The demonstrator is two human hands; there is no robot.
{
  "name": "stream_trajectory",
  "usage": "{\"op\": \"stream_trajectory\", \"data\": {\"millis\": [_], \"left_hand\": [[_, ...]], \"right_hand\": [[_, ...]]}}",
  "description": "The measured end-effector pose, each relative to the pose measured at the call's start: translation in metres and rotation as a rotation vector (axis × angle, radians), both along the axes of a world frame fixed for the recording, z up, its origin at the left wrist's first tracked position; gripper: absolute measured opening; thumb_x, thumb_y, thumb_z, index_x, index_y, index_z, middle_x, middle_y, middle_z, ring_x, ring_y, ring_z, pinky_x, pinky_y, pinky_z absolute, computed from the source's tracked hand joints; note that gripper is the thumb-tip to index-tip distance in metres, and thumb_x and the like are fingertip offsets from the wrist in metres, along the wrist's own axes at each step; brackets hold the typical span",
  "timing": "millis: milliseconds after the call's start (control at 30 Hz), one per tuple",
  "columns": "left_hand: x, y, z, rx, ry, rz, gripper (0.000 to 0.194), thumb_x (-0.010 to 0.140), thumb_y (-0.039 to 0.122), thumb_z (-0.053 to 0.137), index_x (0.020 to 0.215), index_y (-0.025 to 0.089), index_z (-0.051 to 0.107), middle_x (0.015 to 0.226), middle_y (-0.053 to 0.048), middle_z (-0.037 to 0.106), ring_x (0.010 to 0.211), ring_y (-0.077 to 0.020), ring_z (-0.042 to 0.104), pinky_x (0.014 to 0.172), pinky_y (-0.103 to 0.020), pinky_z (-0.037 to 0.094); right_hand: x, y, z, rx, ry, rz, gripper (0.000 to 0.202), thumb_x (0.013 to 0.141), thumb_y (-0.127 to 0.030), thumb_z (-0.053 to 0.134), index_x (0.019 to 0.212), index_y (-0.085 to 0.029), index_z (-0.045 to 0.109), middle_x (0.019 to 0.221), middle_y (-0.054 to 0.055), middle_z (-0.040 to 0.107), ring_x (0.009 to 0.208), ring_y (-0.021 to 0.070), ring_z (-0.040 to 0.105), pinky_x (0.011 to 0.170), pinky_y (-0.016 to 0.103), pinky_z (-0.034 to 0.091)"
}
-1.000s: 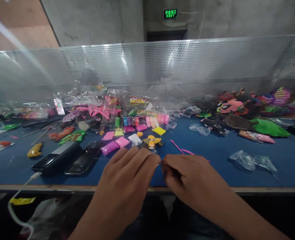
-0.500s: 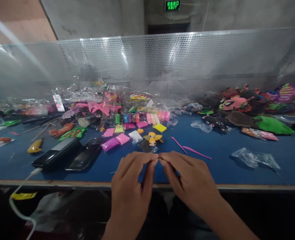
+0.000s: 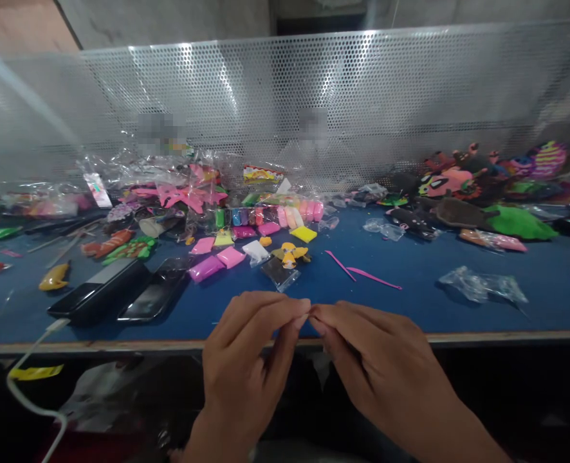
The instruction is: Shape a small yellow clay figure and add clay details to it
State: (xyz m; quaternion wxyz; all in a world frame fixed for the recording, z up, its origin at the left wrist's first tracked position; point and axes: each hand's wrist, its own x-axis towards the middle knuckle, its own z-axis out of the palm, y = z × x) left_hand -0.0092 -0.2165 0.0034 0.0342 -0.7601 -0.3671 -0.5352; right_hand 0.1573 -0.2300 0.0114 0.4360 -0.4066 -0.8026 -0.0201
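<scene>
My left hand (image 3: 246, 360) is closed, thumb and forefinger pinched together above the table's front edge. Facing it, my right hand (image 3: 386, 360) pinches in the same way, and the fingertips of both meet. Between them a tiny dark brownish bit barely shows; its kind is too small to make out. Beyond the fingers lies a small yellow-orange clay figure (image 3: 289, 256), beside a dark packet in clear wrap (image 3: 281, 275). To the right of these rest two thin pink modelling tools (image 3: 374, 278).
Bright clay packets (image 3: 208, 268) lie in the middle of the blue table (image 3: 410, 308). At left are a phone (image 3: 154, 292) and a black device (image 3: 99, 289) with a white cable (image 3: 29, 354). Crumpled clear plastic (image 3: 482, 286) and clay figures (image 3: 449, 183) are at right. A perforated metal screen (image 3: 275, 83) stands behind.
The view has tipped downward, so the table's contents sit higher and slightly further left in the picture. Both hands stay pinched together, now a little lower relative to the table edge.
</scene>
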Motion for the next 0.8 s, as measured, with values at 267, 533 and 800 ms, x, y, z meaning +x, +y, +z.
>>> {"op": "stream_trajectory", "data": {"millis": [267, 533, 800], "left_hand": [[-0.028, 0.016, 0.016, 0.011, 0.437, -0.207, 0.022, 0.094, 0.010, 0.049, 0.101, 0.022, 0.066, 0.094, -0.001, 0.071, 0.082, -0.0089, 0.065, 0.075, -0.019, 0.050], [-0.022, 0.020, 0.013, 0.010, 0.421, -0.206, 0.012, 0.095, 0.013, 0.052, 0.094, 0.020, 0.062, 0.086, 0.000, 0.070, 0.077, -0.0096, 0.063, 0.073, -0.023, 0.045], [-0.028, 0.033, 0.014, 0.332, 0.576, -0.224, 0.015, 0.094, 0.016, 0.051, 0.101, 0.016, 0.065, 0.082, -0.004, 0.069, 0.069, -0.0138, 0.054, 0.065, -0.031, 0.036]], "right_hand": [[0.017, 0.002, 0.007, -0.127, -0.177, 0.085, 0.027, 0.097, -0.016, 0.043, 0.089, -0.019, 0.068, 0.073, 0.002, 0.069, 0.063, 0.0109, 0.062, 0.061, 0.020, 0.043], [0.016, 0.004, 0.009, -0.389, -0.029, 0.179, 0.023, 0.097, -0.019, 0.045, 0.085, -0.020, 0.064, 0.071, -0.001, 0.066, 0.063, 0.0095, 0.059, 0.060, 0.020, 0.039], [0.013, 0.012, 0.008, -0.913, 0.367, 0.357, 0.039, 0.098, -0.045, 0.043, 0.074, -0.017, 0.059, 0.046, -0.007, 0.041, 0.041, 0.0074, 0.035, 0.043, 0.020, 0.025]]}}
